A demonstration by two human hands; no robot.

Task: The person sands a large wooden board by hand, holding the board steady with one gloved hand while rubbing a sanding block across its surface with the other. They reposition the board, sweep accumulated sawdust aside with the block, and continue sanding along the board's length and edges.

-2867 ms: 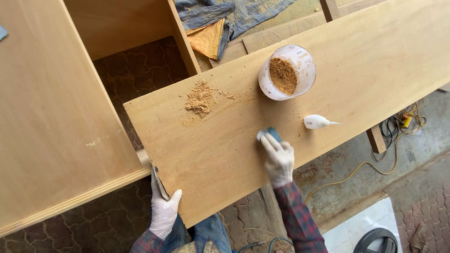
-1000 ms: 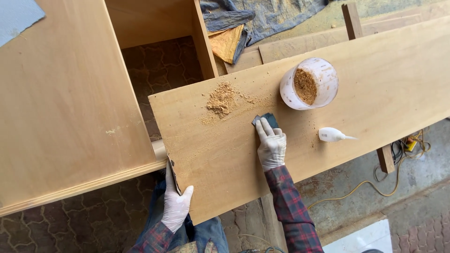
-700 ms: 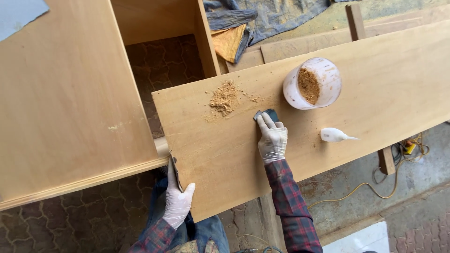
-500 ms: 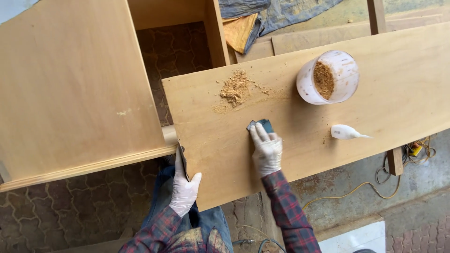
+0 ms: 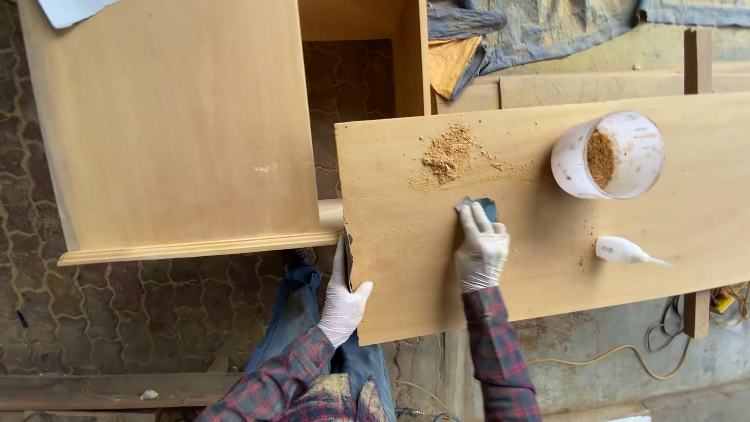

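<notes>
Nearest the camera you've got plaid sleeves and jeans, both hands in white gloves. The left hand (image 5: pixel 341 301) sits at the near left end of the board (image 5: pixel 547 258), fingers wrapped around that end with the thumb on top, and a thin dark strip (image 5: pixel 348 252) is tucked against the edge under them. The right hand (image 5: pixel 480 250) lies flat on the board a bit farther in, fingers together and pressing down on a small dark sanding pad (image 5: pixel 478 207).

Just past the pad there's a little pile of sawdust (image 5: pixel 448 152). Off to the right, a small white nozzle-tipped bottle (image 5: pixel 623 251) lies on its side, and farther back sits a white plastic tub (image 5: pixel 609 155) holding more sawdust.

Left of the board is a plywood cabinet (image 5: pixel 180 133) standing on paving bricks. At the far edge, some blue and orange rags (image 5: pixel 500 35).
</notes>
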